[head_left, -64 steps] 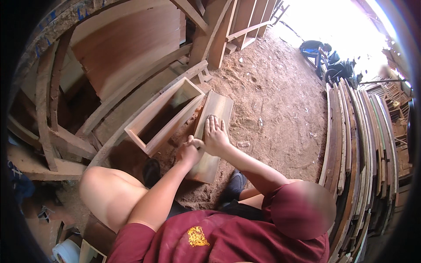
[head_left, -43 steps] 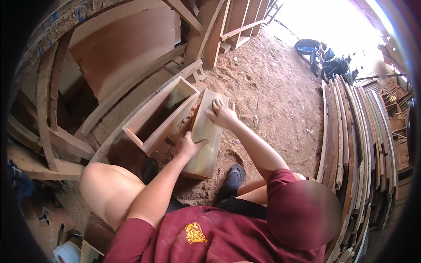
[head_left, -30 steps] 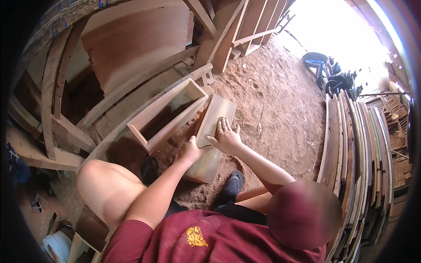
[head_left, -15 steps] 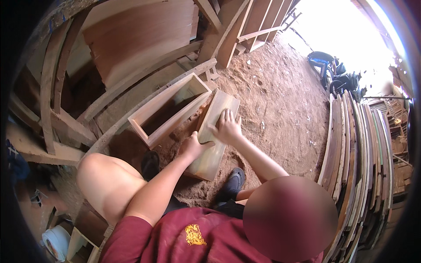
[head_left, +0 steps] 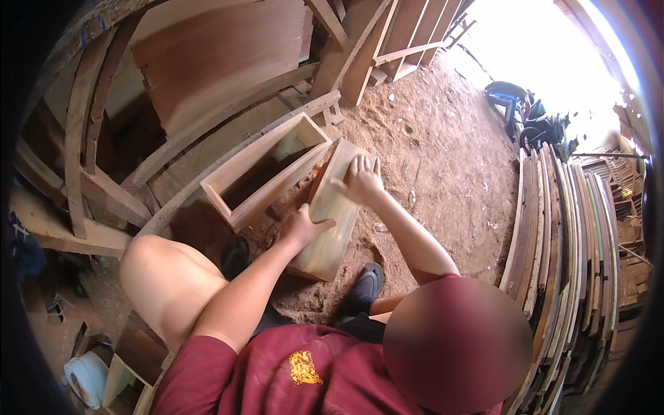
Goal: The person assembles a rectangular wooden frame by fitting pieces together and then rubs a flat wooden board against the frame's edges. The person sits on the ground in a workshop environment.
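Observation:
A long wooden drawer-like box (head_left: 333, 228) stands on the dirt floor between my feet, its broad pale face upward. My left hand (head_left: 300, 229) grips its left long edge, thumb lying across the top face and the other fingers curled down the side, mostly hidden. Flat on the far part of that face rests my right hand (head_left: 364, 181), fingers spread; nothing shows under its palm. Just left of the box is an open wooden drawer frame (head_left: 270, 183), hollow side up, its far right corner close to the box.
Curved wooden rails (head_left: 235, 111) and a large plywood panel (head_left: 221, 52) stand at the far left. Long boards (head_left: 560, 256) are stacked along the right. Shelf-like frames (head_left: 401, 41) rise at the back, and a motorcycle (head_left: 543, 128) is near the bright opening. A white bucket (head_left: 88, 379) sits lower left.
My right hand has slid a little farther away along the top face. My left hand keeps its grip on the edge, and the box has barely shifted.

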Motion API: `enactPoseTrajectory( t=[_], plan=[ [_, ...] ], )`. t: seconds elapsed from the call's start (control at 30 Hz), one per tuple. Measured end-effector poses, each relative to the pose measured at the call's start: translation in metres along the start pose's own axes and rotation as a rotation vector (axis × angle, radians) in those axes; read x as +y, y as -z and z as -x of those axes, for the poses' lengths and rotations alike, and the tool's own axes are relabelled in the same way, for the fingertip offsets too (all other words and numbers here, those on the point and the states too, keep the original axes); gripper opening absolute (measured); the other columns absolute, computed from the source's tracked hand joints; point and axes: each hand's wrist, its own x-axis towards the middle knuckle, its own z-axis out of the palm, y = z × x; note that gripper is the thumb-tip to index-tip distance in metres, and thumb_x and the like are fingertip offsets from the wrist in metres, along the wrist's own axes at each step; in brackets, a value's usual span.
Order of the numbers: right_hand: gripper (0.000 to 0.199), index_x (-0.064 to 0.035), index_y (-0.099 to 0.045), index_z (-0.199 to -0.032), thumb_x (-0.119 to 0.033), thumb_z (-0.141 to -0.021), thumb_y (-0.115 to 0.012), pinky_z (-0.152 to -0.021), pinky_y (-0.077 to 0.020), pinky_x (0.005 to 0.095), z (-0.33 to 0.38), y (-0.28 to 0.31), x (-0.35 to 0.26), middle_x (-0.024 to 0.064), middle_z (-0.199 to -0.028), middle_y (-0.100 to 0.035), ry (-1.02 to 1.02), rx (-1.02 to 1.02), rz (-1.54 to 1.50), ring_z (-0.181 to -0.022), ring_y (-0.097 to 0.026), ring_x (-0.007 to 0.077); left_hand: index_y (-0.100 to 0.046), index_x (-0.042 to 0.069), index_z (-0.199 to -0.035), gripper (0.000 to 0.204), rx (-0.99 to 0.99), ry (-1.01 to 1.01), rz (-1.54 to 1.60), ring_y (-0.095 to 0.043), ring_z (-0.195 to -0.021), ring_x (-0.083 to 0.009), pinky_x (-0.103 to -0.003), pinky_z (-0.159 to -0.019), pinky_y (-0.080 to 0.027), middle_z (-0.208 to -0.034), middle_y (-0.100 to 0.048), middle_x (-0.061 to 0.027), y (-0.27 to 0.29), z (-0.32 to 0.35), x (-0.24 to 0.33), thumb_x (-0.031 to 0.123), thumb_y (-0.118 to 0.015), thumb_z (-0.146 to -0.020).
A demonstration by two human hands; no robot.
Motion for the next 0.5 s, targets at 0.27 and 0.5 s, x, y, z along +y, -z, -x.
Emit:
enactPoseTrajectory(
  t=[0.27, 0.5],
  plan=[
    [0.113, 0.0129, -0.015, -0.151, -0.082, -0.09, -0.016, -0.122, -0.0124, 0.0524, -0.002, -0.025, 0.01, 0.0282, -0.158, -0.023, 0.017, 0.141, -0.001, -0.15, -0.018, 0.0378, -0.054, -0.003, -0.122, 0.1, 0.02, -0.011, -0.039, -0.067, -0.104, -0.0391, -0.046, -0.088, -0.054, -0.112, -0.067, -0.0278, -0.004, 0.002, 0.004, 0.077, -0.073, -0.065],
    [0.113, 0.0131, -0.017, -0.151, -0.082, -0.089, -0.02, -0.121, -0.0141, 0.0532, -0.013, -0.014, -0.004, 0.03, -0.157, -0.025, -0.002, 0.084, -0.003, -0.147, -0.022, 0.0439, -0.056, -0.001, -0.119, 0.096, 0.034, -0.031, 0.004, -0.068, -0.1, -0.0399, -0.047, -0.087, -0.054, -0.107, -0.069, -0.0271, -0.003, 0.0, -0.003, 0.074, -0.076, -0.064]
  ],
)
